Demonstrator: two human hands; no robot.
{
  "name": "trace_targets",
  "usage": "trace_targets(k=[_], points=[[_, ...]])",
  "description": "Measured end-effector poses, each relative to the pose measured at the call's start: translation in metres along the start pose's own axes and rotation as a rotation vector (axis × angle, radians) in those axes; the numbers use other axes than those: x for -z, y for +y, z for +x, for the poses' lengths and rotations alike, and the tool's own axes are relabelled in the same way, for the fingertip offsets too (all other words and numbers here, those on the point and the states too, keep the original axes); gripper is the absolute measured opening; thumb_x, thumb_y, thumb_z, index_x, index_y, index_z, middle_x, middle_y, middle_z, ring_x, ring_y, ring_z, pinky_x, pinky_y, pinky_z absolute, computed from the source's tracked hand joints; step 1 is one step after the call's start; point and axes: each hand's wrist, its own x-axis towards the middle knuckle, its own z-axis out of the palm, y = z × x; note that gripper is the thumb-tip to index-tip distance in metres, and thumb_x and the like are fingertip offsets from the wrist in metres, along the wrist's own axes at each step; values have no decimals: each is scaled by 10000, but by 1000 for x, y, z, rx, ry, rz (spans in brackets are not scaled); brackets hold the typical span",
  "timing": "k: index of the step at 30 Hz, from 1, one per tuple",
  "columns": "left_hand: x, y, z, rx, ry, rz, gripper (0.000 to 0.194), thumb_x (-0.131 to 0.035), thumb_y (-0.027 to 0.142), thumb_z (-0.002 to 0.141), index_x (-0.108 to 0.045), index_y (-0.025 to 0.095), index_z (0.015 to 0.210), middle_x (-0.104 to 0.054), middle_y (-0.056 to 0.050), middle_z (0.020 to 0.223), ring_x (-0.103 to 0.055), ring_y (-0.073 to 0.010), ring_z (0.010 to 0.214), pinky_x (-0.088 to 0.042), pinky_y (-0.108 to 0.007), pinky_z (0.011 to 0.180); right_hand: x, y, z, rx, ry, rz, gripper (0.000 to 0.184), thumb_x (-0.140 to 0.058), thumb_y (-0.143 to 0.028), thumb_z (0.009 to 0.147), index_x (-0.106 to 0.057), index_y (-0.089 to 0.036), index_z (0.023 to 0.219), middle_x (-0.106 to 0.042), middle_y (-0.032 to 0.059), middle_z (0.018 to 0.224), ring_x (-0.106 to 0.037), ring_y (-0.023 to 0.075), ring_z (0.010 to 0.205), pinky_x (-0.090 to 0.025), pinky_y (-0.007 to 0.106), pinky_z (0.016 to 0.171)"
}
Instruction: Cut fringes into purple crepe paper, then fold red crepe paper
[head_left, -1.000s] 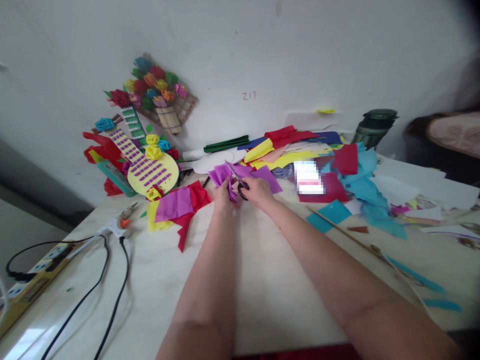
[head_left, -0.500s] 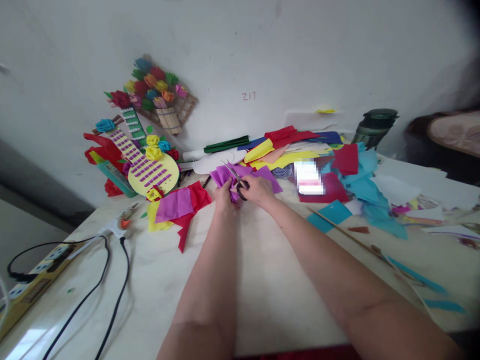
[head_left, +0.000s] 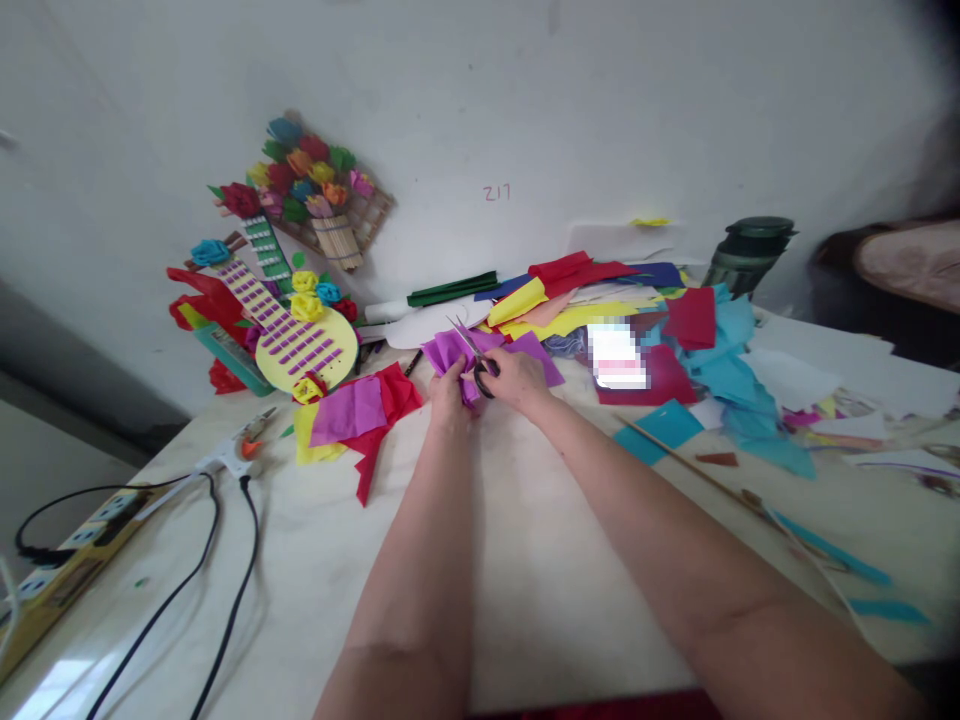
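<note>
Scissors (head_left: 486,372) with black handles are gripped by my right hand (head_left: 521,378), their slightly parted blades pointing up and to the left. My left hand (head_left: 448,392) is closed on a gathered piece of purple crepe paper (head_left: 444,350), just left of the scissors. The blades lie over or against this paper; whether they are cutting into it I cannot tell. Another purple sheet (head_left: 541,358) lies behind my right hand. Left of my hands, purple, red and yellow paper pieces (head_left: 349,412) overlap on the table.
A paper-flower guitar (head_left: 300,352) and a flower bundle (head_left: 334,235) stand at the back left. Below them are a glue gun (head_left: 238,455), black cables and a power strip (head_left: 75,560). Coloured paper (head_left: 574,318), a blurred-out phone (head_left: 619,358), a stick (head_left: 675,455) and a dark green container (head_left: 752,255) are to the right.
The scissors have shifted very slightly, and their blades show a little more apart. Both hands stay in nearly the same place, and the purple paper is still held.
</note>
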Motion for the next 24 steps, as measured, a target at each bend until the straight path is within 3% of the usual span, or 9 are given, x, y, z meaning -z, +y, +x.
trace_targets(k=[16, 24], points=[[-1, 0, 0, 1, 1, -56, 140, -668, 99, 627, -597, 103, 748, -606, -22, 563, -604, -129, 507, -484, -211, 523, -5, 3, 2, 10, -16, 1, 382, -461, -411, 827, -615, -196, 1101, -687, 100, 918, -627, 263, 864, -452, 341, 723], [0, 1, -1, -6, 22, -38, 120, -666, 89, 619, -589, 103, 710, -609, -24, 572, -593, -127, 484, -486, -222, 512, 1, 1, -1, -7, -36, 19, 400, -477, -479, 805, -616, -199, 1055, -687, 94, 909, -627, 263, 843, -437, 329, 698]])
